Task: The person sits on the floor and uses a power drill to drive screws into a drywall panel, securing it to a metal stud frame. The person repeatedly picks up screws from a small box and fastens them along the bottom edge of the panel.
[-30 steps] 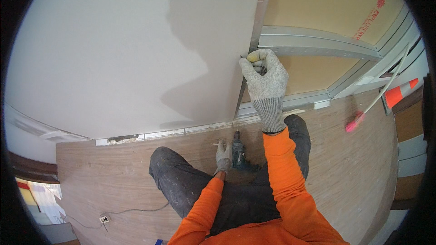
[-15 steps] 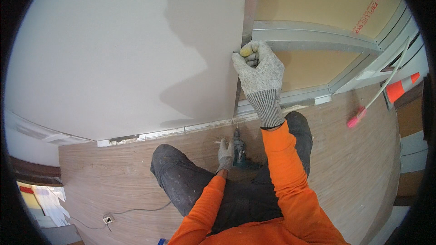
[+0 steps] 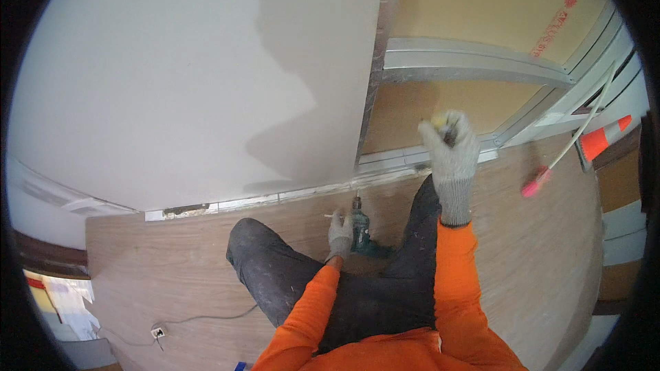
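My right hand (image 3: 452, 144), in a grey knit glove with a yellowed fingertip, is raised in front of the open wall frame. Its fingers are curled into a pinch; whatever may be between them is too small and blurred to name. Low between my knees, my gloved left hand (image 3: 340, 228) is closed beside a teal power drill (image 3: 362, 231). A thin pale stick (image 3: 330, 216) pokes out to the left from its fingers. The drill lies on the floor, its chuck toward the wall. A white wall panel (image 3: 185, 82) ends along a metal stud (image 3: 372, 86).
Right of the stud, a metal frame (image 3: 474, 58) crosses yellowish board (image 3: 467, 0). A pink-headed pole (image 3: 536, 182) leans near an orange-and-white cone (image 3: 601, 139). A cable with a socket (image 3: 159, 332) runs over the wood-look floor (image 3: 172, 268) at left.
My right hand has left the panel's edge at the stud, moving right and down toward my body, still pinched. My left hand and the drill stay nearly in place.
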{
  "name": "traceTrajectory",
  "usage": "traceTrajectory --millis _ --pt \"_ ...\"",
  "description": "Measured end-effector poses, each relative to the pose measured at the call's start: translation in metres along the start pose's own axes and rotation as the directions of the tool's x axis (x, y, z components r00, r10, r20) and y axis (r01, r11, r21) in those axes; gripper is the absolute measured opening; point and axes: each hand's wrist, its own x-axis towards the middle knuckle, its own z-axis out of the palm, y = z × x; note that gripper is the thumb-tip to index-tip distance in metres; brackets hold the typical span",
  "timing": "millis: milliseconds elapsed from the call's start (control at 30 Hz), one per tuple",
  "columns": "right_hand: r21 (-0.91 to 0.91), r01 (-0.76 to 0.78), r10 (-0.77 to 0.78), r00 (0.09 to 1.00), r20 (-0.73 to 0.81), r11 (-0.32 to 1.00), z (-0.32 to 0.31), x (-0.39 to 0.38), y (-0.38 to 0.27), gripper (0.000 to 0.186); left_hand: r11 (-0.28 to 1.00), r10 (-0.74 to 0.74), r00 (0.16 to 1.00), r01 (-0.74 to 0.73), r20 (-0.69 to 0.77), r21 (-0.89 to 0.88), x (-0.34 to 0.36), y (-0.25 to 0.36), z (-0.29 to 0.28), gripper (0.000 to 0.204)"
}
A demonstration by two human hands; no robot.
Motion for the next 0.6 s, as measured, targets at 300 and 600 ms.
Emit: traceTrajectory --millis 300,600 --pt "0.311 -0.244 0.224 0.97 0.1 0.919 -0.05 -0.049 0.147 0.019 0.943 0.333 0.93 -0.333 -0.158 0.023 -0.036 0.069 -0.011 0.058" --pt "0.263 -0.199 0.218 0.975 -0.045 0.944 -0.097 -0.004 0.205 0.022 0.408 0.876 0.314 -0.887 -0.366 0.217 -0.066 0.36 -0.102 0.062"
